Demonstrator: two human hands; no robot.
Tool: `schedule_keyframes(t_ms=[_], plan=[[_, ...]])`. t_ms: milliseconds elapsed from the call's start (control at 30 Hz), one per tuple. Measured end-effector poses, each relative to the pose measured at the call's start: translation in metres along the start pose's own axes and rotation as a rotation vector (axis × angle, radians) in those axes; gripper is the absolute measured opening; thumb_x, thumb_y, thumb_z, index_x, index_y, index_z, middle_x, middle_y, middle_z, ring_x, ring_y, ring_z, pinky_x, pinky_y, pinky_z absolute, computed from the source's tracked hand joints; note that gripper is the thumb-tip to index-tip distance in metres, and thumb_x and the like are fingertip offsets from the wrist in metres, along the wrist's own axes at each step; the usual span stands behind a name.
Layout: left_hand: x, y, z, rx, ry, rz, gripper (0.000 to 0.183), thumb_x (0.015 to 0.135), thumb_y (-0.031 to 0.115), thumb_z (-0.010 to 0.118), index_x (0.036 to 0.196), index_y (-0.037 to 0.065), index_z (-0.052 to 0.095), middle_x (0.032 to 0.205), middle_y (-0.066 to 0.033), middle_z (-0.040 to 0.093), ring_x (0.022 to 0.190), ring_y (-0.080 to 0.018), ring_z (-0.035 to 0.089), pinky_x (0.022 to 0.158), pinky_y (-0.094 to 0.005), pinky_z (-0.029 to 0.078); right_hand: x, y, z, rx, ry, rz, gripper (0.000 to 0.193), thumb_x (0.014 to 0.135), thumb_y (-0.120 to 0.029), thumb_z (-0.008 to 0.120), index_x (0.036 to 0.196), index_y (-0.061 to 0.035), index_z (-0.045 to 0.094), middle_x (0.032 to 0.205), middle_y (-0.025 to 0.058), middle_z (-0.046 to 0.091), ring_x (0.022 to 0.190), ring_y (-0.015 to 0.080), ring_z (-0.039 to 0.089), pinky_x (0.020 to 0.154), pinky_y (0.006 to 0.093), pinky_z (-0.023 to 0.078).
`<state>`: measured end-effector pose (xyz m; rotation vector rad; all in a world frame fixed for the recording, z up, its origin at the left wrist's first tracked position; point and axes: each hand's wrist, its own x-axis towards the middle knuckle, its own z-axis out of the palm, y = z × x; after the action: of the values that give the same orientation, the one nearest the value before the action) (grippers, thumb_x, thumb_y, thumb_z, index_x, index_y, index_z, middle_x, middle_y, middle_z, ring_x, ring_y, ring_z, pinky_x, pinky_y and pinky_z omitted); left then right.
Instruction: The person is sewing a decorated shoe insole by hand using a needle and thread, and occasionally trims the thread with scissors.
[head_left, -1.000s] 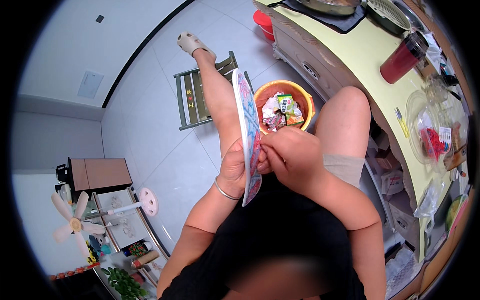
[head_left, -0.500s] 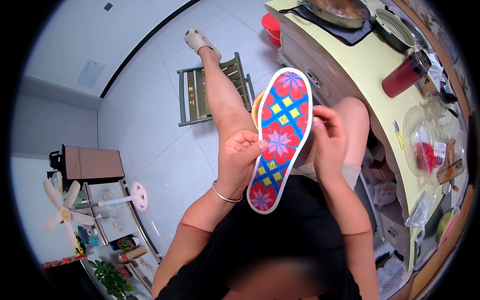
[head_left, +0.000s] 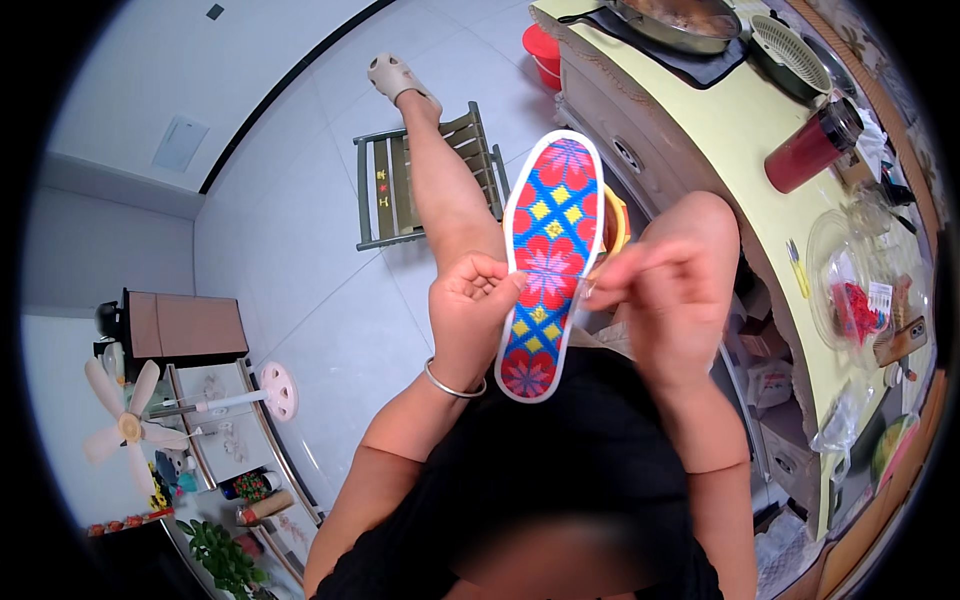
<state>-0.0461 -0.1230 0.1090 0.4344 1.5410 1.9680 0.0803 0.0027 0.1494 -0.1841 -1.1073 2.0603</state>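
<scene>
An embroidered shoe insole [head_left: 552,230], white-edged with red flowers, blue bands and yellow diamonds, is held upright above my lap. My left hand [head_left: 474,305] grips its left edge, thumb on the patterned face and the other fingers curled at the side. At the right edge, my right hand [head_left: 665,290] is blurred by motion, its fingertips drawn together beside the insole. A thin dark line, perhaps thread, runs across the pattern toward these fingertips; what they pinch is too small to make out. Behind the insole, a round yellow-rimmed thing [head_left: 617,222] is partly hidden.
To the right, a pale yellow counter [head_left: 715,125] bears a pan [head_left: 690,22], a green strainer [head_left: 790,55], a dark red bottle [head_left: 803,155], a yellow-handled tool [head_left: 798,270] and a phone [head_left: 902,342]. My leg rests over a folding stool [head_left: 385,190]. A fan [head_left: 130,428] stands left.
The insole has shifted slightly left and up, uncovering more of the yellow-rimmed thing. My right hand has moved down along the insole's right edge, with fingertips now nearer its middle.
</scene>
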Motion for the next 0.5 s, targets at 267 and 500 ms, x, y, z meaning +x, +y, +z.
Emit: schedule_keyframes(t_ms=[267,500], plan=[[0.014,-0.008,-0.024,0.016,0.146,0.075,0.009,0.082,-0.006,0.062,0.082,0.0,0.055,0.081,-0.0087,0.064,0.071,-0.0084,0.061,0.064,-0.0203,0.05,0.005,-0.147,-0.138,-0.01,0.238,-0.785,0.007,0.091,0.004,0.047,0.085,0.0032,0.049,0.072,0.0062,0.044,0.066,0.0145,0.038,0.056,0.0259,0.032],[0.003,-0.007,-0.003,-0.098,0.032,0.016,0.008,0.083,-0.007,0.061,0.085,-0.003,0.054,0.084,-0.0127,0.065,0.074,-0.0128,0.064,0.069,-0.0248,0.053,0.0,-0.019,-0.022,-0.906,0.163,-0.278,0.013,0.088,-0.004,0.059,0.101,-0.0011,0.061,0.081,0.0026,0.061,0.066,0.009,0.054,0.059,0.0243,0.044]])
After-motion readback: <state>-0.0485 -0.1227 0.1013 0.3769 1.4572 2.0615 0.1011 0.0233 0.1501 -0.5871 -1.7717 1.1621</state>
